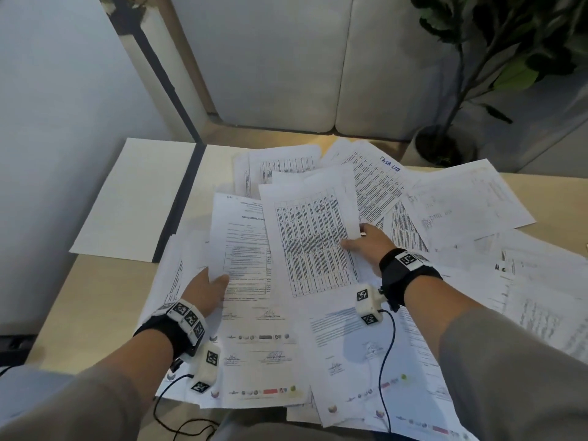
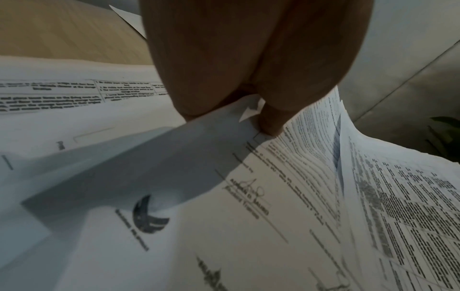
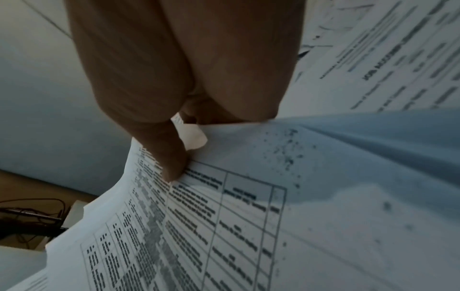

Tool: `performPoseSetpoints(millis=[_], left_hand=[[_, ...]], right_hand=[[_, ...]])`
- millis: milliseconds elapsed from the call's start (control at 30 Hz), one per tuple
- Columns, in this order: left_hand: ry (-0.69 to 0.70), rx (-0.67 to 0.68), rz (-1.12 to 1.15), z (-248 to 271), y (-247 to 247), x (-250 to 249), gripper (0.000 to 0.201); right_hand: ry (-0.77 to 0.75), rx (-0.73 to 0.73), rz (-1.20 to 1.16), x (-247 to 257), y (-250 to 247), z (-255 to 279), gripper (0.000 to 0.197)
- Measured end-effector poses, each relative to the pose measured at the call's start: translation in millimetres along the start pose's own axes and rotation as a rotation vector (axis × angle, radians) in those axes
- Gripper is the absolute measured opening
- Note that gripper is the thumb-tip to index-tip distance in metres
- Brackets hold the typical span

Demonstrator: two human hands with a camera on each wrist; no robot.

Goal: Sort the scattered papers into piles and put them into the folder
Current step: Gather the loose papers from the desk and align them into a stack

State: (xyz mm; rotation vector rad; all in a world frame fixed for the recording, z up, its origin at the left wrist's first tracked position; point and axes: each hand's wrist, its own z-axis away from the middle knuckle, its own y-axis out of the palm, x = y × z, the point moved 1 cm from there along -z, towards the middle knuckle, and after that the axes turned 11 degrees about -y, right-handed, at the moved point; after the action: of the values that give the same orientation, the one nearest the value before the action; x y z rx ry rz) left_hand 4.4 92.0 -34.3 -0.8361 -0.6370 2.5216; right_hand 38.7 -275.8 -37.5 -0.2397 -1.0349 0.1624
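Desk [image 1: 95, 297] strewn with papers [image 1: 477, 297]; left hand [image 1: 203, 292] pinches form sheet [image 1: 241, 243], right hand [image 1: 366, 246] table sheet [image 1: 311, 237] (both lifted).

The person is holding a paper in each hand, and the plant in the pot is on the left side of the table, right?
Not quite. The plant stands at the right, beyond the table, as the head view shows. The left hand and right hand each do hold a paper.

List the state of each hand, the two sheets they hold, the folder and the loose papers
left hand: pinches form sheet
right hand: pinches table sheet
form sheet: lifted
table sheet: lifted
folder: open, flat
loose papers: scattered, overlapping, unsorted
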Motion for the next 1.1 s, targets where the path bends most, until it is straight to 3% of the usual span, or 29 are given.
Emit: performPoseSetpoints(millis=[133, 300, 500, 600, 667, 833, 967, 1100], left_hand=[[0.027, 0.065, -0.014, 6.0, 8.5, -6.8, 0.033], [0.134, 0.068, -0.071, 12.4, 19.5, -26.1, 0.035], [0.241, 0.104, -0.135, 5.2, 48.0, -102.6, 0.036], [0.297, 0.073, -0.122, -3.9, 72.4, -160.1, 0.033], [0.350, 0.036, -0.167, -11.9, 90.5, -195.2, 0.034], [0.410, -0.043, -0.410, -33.0, 137.7, -249.3, 0.016], [0.408, -0.166, -0.696, -63.0, 159.7, -255.1, 0.037], [0.384, -0.229, -0.947, -67.1, 171.1, -258.5, 0.023]], right_hand=[[-0.005, 0.006, -0.069, -4.9, -4.2, 15.0, 0.022], [-0.046, -0.212, -0.149, -15.2, -59.2, 42.2, 0.020], [0.003, -0.573, -0.319, -31.6, -173.3, 68.3, 0.028], [0.088, -0.696, -0.383, -45.3, -215.3, 61.0, 0.057], [0.150, -0.748, -0.328, -58.3, -237.5, 49.0, 0.066], [0.350, -0.736, -0.176, -79.0, -256.5, 7.6, 0.065], [0.443, -0.685, -0.006, -83.7, -256.5, -25.3, 0.052], [0.515, -0.606, 0.260, -69.2, -249.5, -45.2, 0.035]])
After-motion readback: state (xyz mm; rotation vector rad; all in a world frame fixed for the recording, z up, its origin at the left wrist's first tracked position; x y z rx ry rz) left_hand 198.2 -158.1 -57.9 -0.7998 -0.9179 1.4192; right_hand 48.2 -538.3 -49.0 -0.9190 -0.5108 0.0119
